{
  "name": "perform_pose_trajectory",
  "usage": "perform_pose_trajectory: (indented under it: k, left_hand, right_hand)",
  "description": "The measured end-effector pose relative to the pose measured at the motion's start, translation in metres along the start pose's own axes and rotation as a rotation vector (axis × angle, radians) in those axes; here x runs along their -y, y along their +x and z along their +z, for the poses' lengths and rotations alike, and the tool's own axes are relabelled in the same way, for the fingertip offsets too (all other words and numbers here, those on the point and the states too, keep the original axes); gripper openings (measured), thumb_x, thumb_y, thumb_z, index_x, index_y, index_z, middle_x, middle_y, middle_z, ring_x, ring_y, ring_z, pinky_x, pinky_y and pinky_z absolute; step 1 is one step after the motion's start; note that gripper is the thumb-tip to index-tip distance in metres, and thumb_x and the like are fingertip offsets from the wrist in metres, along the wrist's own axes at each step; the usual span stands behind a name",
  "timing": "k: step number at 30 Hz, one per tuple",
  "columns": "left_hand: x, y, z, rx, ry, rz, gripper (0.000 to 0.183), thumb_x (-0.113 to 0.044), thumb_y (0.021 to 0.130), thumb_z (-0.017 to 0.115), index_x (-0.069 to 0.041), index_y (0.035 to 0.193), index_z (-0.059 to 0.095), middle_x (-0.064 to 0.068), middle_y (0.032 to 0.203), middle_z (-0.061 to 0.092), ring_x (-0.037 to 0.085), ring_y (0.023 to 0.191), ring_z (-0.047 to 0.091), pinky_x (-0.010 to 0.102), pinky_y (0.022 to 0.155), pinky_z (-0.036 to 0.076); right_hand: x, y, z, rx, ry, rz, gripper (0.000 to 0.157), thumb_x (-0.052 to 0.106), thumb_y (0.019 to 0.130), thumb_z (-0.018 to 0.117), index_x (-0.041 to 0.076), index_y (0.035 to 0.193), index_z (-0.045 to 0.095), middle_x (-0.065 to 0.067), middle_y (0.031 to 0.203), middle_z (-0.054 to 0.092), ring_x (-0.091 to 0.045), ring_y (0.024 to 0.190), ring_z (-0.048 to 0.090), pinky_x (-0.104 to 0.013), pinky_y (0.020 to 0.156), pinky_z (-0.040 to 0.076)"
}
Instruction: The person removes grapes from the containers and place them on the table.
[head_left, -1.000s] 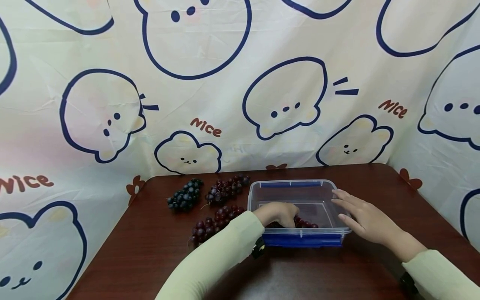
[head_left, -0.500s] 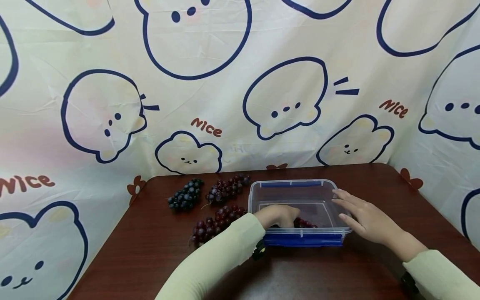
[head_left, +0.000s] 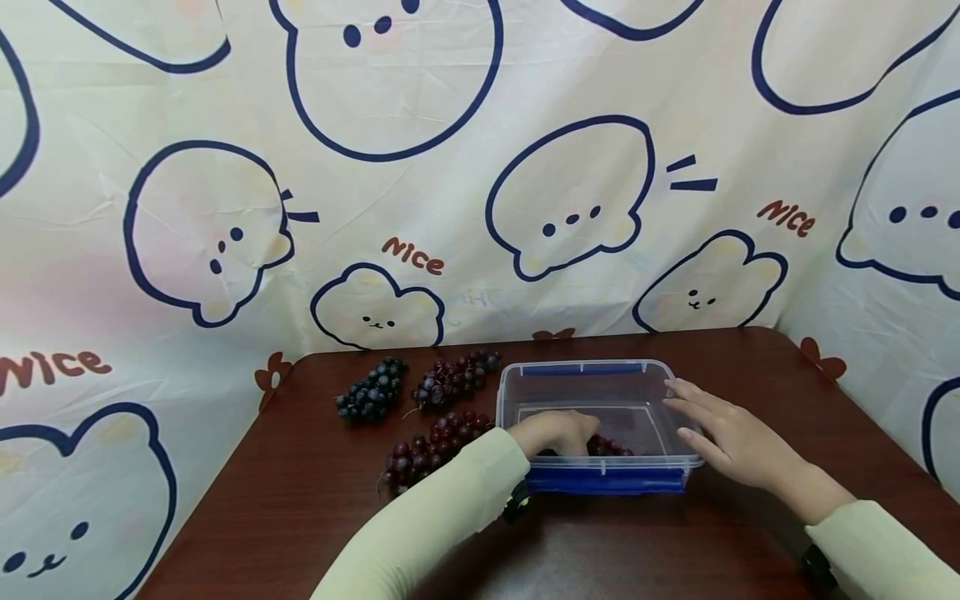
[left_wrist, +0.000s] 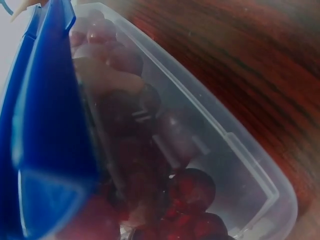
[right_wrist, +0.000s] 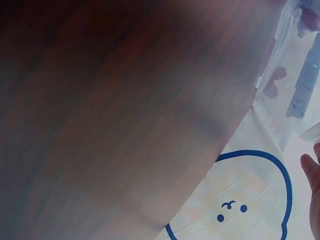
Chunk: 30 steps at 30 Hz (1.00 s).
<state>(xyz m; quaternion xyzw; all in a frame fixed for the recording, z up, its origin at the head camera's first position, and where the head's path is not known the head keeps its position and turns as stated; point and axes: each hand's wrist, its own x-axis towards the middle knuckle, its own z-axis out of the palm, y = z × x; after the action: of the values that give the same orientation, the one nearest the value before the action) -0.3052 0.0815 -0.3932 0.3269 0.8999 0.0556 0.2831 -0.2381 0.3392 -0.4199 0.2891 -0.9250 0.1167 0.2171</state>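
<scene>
A clear plastic box [head_left: 603,462] with blue side clips stands on the table. My left hand [head_left: 558,432] reaches down over its near left side, knuckles up, gripping a bunch of red grapes [head_left: 613,447] on the box floor. In the left wrist view, a finger lies over the grapes [left_wrist: 192,190] behind the clear wall; the other fingertips are blurred or hidden. My right hand [head_left: 738,437] rests at the right rim, fingers extended and touching it. In the right wrist view only part of that hand [right_wrist: 314,180] shows at the edge.
Left of the box lie a dark blue-black grape bunch [head_left: 372,389], a purple bunch [head_left: 453,379] and a red bunch [head_left: 433,448] partly behind the left sleeve. A brown wooden table [head_left: 615,550] carries everything; a printed cloth [head_left: 465,208] hangs behind it.
The left hand has settled very slightly within the box, and the grapes beside it have shifted a little left. The right hand stays at the rim.
</scene>
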Motion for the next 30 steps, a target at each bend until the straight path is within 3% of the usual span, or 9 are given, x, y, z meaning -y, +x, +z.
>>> perform_pose_trajectory:
  k: [5, 8, 13, 22, 30]
  left_hand:
    - [0.001, -0.002, -0.001, -0.101, 0.089, -0.031, 0.055, -0.016, 0.09, 0.067, -0.015, 0.142, 0.048, -0.003, 0.136, 0.054, 0.012, 0.118, 0.054, 0.026, 0.087, 0.046]
    - [0.001, -0.004, -0.002, -0.14, 0.094, -0.055, 0.056, -0.014, 0.088, 0.068, -0.017, 0.141, 0.049, -0.005, 0.135, 0.055, 0.013, 0.116, 0.055, 0.027, 0.084, 0.047]
    - [0.002, -0.005, -0.002, -0.159, 0.099, -0.065, 0.057, -0.018, 0.087, 0.071, -0.019, 0.14, 0.05, -0.007, 0.133, 0.056, 0.014, 0.117, 0.055, 0.028, 0.087, 0.047]
    - [0.003, -0.012, -0.005, -0.223, 0.108, -0.052, 0.057, -0.02, 0.083, 0.076, -0.024, 0.135, 0.054, -0.005, 0.124, 0.061, 0.013, 0.093, 0.059, 0.029, 0.076, 0.049]
    - [0.002, -0.018, -0.008, -0.28, 0.118, -0.046, 0.061, -0.01, 0.081, 0.072, -0.024, 0.137, 0.052, -0.004, 0.119, 0.063, 0.015, 0.073, 0.052, 0.03, 0.057, 0.04]
  right_hand:
    - [0.0, 0.0, 0.0, 0.004, 0.002, 0.003, 0.043, 0.018, 0.089, 0.069, 0.006, 0.129, 0.061, -0.014, 0.144, 0.047, -0.035, 0.125, 0.049, -0.054, 0.092, 0.046]
    - [0.0, 0.0, -0.001, 0.007, 0.005, 0.005, 0.043, 0.018, 0.088, 0.069, 0.006, 0.129, 0.061, -0.015, 0.144, 0.047, -0.036, 0.125, 0.049, -0.055, 0.092, 0.046]
    - [0.001, -0.001, 0.0, 0.009, 0.006, 0.007, 0.043, 0.018, 0.088, 0.069, 0.006, 0.129, 0.061, -0.015, 0.144, 0.047, -0.036, 0.125, 0.049, -0.056, 0.091, 0.046]
    - [0.0, -0.001, 0.0, 0.009, 0.016, 0.007, 0.043, 0.018, 0.088, 0.069, 0.006, 0.129, 0.061, -0.015, 0.144, 0.047, -0.037, 0.126, 0.049, -0.058, 0.09, 0.045]
    - [-0.001, -0.001, 0.001, 0.011, 0.026, 0.008, 0.044, 0.019, 0.088, 0.068, 0.005, 0.129, 0.061, -0.016, 0.144, 0.046, -0.037, 0.125, 0.049, -0.059, 0.09, 0.045]
